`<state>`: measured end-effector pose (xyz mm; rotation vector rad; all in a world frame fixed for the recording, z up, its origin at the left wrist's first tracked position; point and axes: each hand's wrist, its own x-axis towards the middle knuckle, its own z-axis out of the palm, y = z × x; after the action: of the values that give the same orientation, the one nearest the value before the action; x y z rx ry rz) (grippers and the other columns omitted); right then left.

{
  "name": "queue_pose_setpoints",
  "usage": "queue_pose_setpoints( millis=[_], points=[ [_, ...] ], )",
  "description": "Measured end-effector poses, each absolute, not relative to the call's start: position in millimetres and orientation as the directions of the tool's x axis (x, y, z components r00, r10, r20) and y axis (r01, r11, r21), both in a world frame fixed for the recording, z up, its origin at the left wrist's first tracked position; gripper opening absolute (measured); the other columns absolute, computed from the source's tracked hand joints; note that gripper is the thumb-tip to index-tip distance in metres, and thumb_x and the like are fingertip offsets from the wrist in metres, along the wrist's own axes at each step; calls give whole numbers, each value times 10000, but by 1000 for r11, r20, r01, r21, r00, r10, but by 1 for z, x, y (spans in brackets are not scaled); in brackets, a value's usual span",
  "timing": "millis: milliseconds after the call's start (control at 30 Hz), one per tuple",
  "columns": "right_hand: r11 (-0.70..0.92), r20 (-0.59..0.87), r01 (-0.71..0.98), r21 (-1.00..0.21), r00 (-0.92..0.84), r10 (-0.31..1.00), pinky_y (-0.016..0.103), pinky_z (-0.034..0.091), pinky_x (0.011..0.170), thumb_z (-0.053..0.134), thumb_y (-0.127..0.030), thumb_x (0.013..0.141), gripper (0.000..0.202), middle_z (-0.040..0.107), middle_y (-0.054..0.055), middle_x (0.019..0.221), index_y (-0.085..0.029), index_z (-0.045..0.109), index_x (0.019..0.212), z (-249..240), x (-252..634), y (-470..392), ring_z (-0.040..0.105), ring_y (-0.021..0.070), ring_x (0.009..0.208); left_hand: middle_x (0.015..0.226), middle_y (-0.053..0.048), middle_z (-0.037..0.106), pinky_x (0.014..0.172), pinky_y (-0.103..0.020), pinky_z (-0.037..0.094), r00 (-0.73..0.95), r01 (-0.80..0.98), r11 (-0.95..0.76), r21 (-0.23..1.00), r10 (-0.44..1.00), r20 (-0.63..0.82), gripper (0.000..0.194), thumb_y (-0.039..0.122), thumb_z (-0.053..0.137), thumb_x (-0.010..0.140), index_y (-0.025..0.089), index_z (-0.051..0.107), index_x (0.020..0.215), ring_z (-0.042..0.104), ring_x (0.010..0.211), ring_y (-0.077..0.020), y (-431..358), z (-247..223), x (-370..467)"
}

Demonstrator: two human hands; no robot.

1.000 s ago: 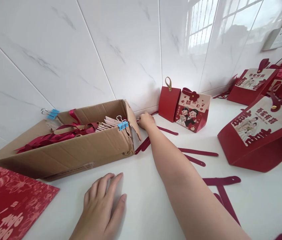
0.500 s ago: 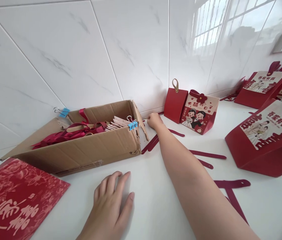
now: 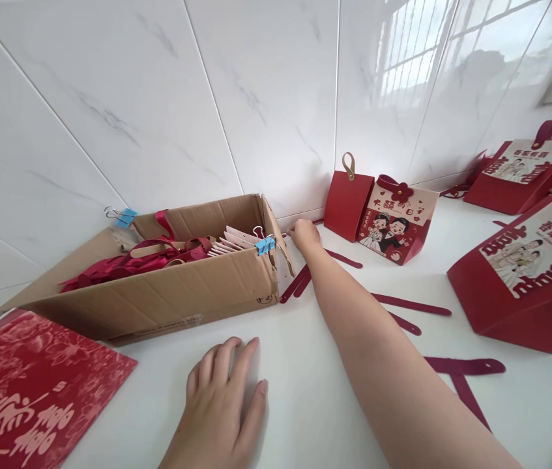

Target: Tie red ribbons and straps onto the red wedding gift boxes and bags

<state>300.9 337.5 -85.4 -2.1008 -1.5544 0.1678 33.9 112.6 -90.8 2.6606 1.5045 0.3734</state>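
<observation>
My left hand lies on the white tabletop in front of a cardboard box, fingers spread and holding nothing. Stretched far forward, my right hand is at the wall beside the box's right end, fingers curled; what they pinch is mostly hidden, though a bit of dark red shows on either side. The open cardboard box holds red ribbons and a row of pale cards. Dark red straps with holed ends lie near and under my right forearm.
Right of my hand stand a plain red gift box and one with a cartoon couple. Larger red gift boxes stand further right. A red printed sheet lies at front left. Blue binder clips grip the cardboard box.
The view has shifted slightly, so most things sit a little further right. Both hands stay in nearly the same places, the right one still curled by the wall.
</observation>
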Motion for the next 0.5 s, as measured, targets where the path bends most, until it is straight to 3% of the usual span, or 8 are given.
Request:
queue_pose_setpoints(
  millis=[300,500],
  points=[
    [-229,198,859,-457,350,916,316,448,782,483,-157,881,233,632,192,1131,-111,670,1011,-85,293,342,626,265,1000,1280,-126,499,921,-517,421,491,841,-508,187,861,128,462,367,401,886,241,478,1324,416,1192,-321,110,-87,35],
    [-296,147,817,-494,414,898,316,448,807,500,-187,886,246,631,211,1124,-102,659,1054,-82,286,342,622,256,1028,1293,-122,481,927,-505,411,508,826,-533,186,845,166,480,365,405,891,265,436,1359,401,1198,-321,112,-95,31]
  ],
)
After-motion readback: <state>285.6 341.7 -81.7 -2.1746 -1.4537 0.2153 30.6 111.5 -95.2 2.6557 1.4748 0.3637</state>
